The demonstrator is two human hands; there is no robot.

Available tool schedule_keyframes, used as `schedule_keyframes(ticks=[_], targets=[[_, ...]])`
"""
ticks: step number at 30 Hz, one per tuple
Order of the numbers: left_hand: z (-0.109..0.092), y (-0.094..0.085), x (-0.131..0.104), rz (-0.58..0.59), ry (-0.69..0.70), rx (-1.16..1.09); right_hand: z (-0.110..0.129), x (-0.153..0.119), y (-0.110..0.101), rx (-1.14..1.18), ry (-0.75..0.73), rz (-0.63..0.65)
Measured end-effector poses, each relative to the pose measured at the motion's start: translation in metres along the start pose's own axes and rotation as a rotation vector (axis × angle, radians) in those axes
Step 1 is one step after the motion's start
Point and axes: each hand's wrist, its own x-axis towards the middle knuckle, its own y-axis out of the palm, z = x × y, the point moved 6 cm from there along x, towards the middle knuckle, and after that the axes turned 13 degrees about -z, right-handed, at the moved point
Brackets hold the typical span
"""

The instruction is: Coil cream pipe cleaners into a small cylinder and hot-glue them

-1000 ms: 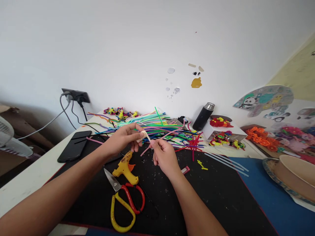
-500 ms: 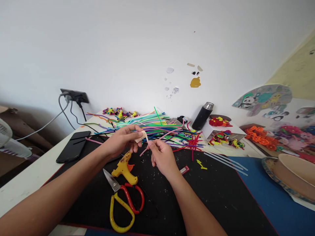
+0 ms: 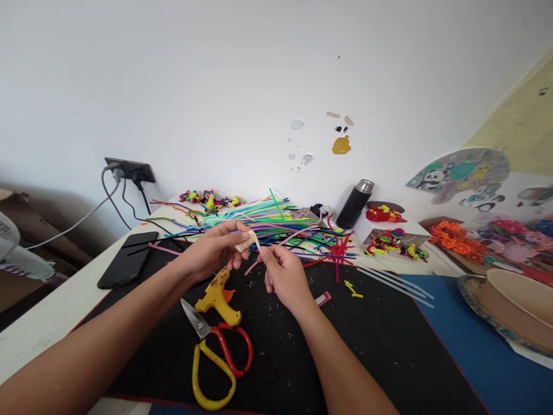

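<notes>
Between the fingers of my left hand (image 3: 218, 245) is a small cream coil of pipe cleaner (image 3: 244, 242), with one end reaching over to the right. My right hand (image 3: 283, 274) pinches that end between thumb and forefinger. Both hands are raised over the black mat (image 3: 354, 351). Below my left hand a yellow glue gun (image 3: 218, 298) lies on the mat. Closer to me are scissors (image 3: 220, 363) with one yellow and one red handle, blades pointing up and left. Behind my hands spreads a heap of coloured pipe cleaners (image 3: 259, 210).
A black phone (image 3: 127, 260) lies at the left. A black flask (image 3: 355, 204) stands at the back beside a white box (image 3: 391, 230) bearing small pipe-cleaner figures. Clear glue sticks (image 3: 395, 285), yellow bits (image 3: 353, 289) and a round tray (image 3: 510, 311) are on the right.
Both hands keep almost the same grip and position on the cream pipe cleaner. The whole view has shifted very slightly.
</notes>
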Motion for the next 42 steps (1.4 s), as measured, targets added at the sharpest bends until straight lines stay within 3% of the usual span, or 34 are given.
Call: schedule_keyframes(ticks=[42], targets=[[0.0036,0.0063,-0.0030,0.091,-0.061,-0.148,0.0043,-0.0023,-0.0004,-0.007,-0.004,0.008]])
